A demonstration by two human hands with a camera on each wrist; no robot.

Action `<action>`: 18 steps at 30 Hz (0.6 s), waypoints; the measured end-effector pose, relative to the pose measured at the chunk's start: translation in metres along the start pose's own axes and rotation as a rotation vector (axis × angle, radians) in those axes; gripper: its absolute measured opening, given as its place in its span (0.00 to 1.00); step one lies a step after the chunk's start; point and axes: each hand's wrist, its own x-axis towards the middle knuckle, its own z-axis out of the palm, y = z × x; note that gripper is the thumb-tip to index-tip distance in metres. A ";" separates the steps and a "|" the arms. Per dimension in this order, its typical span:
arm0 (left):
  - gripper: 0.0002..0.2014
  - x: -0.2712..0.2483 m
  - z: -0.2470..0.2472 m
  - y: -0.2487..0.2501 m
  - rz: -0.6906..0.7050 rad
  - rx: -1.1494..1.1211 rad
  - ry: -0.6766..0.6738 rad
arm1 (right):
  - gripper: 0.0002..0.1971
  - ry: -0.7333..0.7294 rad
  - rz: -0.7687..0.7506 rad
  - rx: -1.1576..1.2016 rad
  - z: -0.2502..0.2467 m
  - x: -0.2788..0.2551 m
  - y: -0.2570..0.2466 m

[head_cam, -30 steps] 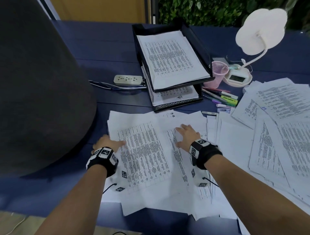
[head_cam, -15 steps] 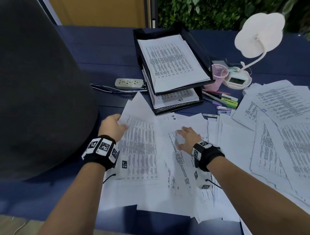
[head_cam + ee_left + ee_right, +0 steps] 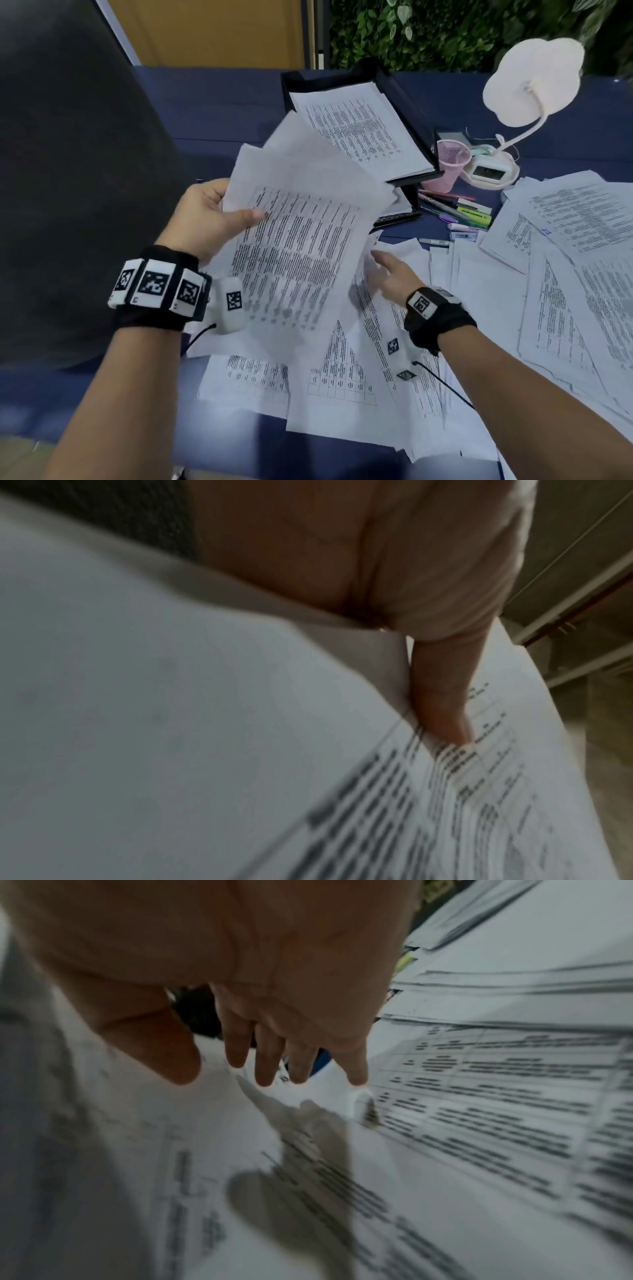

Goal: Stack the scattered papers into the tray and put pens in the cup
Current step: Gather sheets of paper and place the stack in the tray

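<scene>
Head view: left hand (image 3: 205, 219) pinches a fanned sheaf of papers (image 3: 301, 240) raised above the table's (image 3: 222, 113) near edge, right hand (image 3: 394, 274) flat-fingered over loose sheets (image 3: 342, 377); left wrist: thumb (image 3: 441, 696) on the print (fingers hidden beneath); right wrist: fingers (image 3: 267, 1058) straight, holding nothing.

A person's left hand (image 3: 209, 219) is gripping a fanned sheaf of papers (image 3: 301, 219), thumb lying across the top sheet, wrist raised, while the right hand (image 3: 394, 274) is reaching forward lower down, fingers (image 3: 267, 1058) extended and spread.
</scene>
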 end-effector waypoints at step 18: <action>0.12 0.020 0.034 0.054 0.465 -0.316 0.172 | 0.06 0.270 -0.522 0.598 -0.068 -0.048 -0.116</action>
